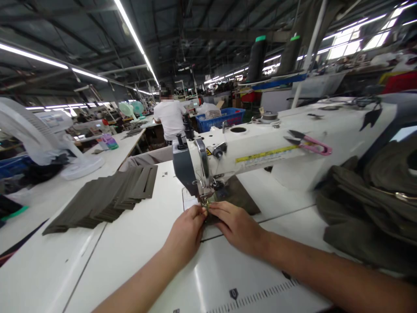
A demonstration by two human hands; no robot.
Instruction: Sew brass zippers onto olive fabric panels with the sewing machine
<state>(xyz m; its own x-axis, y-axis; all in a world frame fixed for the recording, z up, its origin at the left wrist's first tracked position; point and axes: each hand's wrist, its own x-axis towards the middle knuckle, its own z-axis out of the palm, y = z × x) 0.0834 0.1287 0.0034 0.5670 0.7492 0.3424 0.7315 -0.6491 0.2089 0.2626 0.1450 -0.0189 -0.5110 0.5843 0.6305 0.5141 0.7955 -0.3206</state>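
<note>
Both hands meet at the front of the sewing machine [228,163], fingertips almost touching each other just before the presser foot. The left hand [186,228] has its fingers drawn together at the edge of the dark cloth [243,198]; the right hand [239,224] lies over it, fingers bent close together. Whether either pinches the cloth or only presses it, I cannot tell. The cloth lies flat on the white table [137,261], partly under the machine's head. Left of it fans a stack [100,198] of dark pieces; pink snips [314,145] rest on the machine.
</note>
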